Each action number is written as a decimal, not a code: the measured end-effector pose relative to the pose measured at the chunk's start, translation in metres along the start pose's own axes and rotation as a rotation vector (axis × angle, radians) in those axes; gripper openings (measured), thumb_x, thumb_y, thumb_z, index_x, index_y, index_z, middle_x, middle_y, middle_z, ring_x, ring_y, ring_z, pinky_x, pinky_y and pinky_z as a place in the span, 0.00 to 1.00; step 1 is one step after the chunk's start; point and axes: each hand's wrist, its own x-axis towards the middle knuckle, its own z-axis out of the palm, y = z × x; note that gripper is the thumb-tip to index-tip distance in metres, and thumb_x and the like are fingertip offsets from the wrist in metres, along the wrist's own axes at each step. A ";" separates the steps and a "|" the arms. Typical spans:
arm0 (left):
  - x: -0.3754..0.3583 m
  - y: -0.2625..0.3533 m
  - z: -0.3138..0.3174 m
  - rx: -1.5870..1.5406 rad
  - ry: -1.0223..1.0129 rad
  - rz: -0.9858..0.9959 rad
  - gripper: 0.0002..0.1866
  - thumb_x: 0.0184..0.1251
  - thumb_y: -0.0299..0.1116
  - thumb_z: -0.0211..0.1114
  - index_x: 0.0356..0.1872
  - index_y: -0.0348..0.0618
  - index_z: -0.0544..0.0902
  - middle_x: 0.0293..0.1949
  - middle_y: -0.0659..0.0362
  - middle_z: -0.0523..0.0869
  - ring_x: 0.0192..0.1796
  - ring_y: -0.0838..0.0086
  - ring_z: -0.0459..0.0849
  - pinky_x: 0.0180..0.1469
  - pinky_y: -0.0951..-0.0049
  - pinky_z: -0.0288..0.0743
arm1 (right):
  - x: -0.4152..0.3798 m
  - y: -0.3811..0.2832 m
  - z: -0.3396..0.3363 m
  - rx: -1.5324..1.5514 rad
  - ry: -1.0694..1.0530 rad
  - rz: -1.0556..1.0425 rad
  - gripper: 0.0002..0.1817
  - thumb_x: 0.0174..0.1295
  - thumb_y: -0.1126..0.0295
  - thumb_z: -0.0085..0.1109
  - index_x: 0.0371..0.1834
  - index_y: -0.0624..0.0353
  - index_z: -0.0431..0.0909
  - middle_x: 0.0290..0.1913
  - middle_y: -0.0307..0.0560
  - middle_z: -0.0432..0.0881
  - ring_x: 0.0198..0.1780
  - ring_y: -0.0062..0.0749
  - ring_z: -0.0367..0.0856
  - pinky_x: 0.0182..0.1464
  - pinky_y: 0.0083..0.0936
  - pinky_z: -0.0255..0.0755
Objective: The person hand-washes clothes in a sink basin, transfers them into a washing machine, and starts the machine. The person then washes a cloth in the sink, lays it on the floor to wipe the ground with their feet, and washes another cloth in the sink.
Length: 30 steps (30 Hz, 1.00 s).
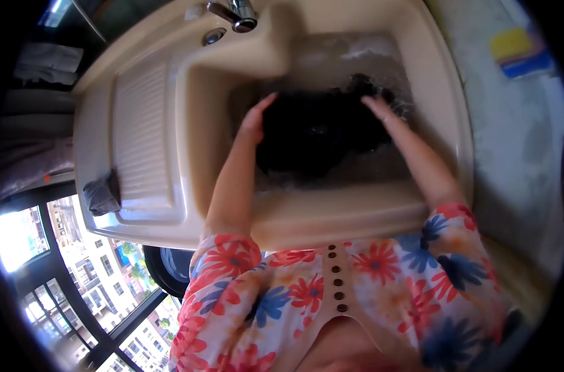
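A bunched, wet black cloth [319,133] lies in the cloudy water of the beige sink basin [201,124]. At its left edge is my left hand [255,119], closed on the cloth, with part of the fingers hidden by the dark fabric. My right hand [378,108] grips the cloth's upper right side, slightly blurred, its fingertips partly lost against the black. Foam and ripples show in the water around the right hand and along the far side.
A chrome faucet [235,15] stands behind the basin, beside a round drain fitting [214,36]. On the ribbed drainboard [139,130] at left sits a crumpled grey cloth [102,194]. A yellow and blue sponge [521,51] rests on the right counter [502,142].
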 end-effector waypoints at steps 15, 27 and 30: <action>0.061 -0.064 0.024 -0.366 -0.172 -0.030 0.27 0.60 0.55 0.54 0.47 0.41 0.77 0.44 0.54 0.80 0.44 0.67 0.78 0.47 0.68 0.71 | -0.044 -0.125 0.115 -0.688 0.106 -0.419 0.22 0.51 0.52 0.56 0.37 0.62 0.74 0.35 0.57 0.79 0.38 0.51 0.78 0.41 0.39 0.73; -0.014 0.039 0.071 1.705 0.230 0.465 0.46 0.40 0.61 0.66 0.63 0.59 0.60 0.64 0.44 0.56 0.61 0.42 0.60 0.58 0.53 0.63 | -0.058 -0.067 -0.036 -0.995 0.067 -0.143 0.46 0.44 0.44 0.63 0.67 0.42 0.51 0.68 0.58 0.45 0.68 0.58 0.43 0.57 0.63 0.54; -0.022 -0.019 0.100 1.940 0.008 -0.007 0.53 0.36 0.61 0.68 0.66 0.60 0.53 0.67 0.43 0.46 0.65 0.33 0.41 0.58 0.46 0.61 | -0.065 -0.044 -0.010 -1.227 -0.083 -0.089 0.42 0.49 0.49 0.60 0.66 0.43 0.51 0.68 0.54 0.45 0.67 0.56 0.47 0.53 0.64 0.57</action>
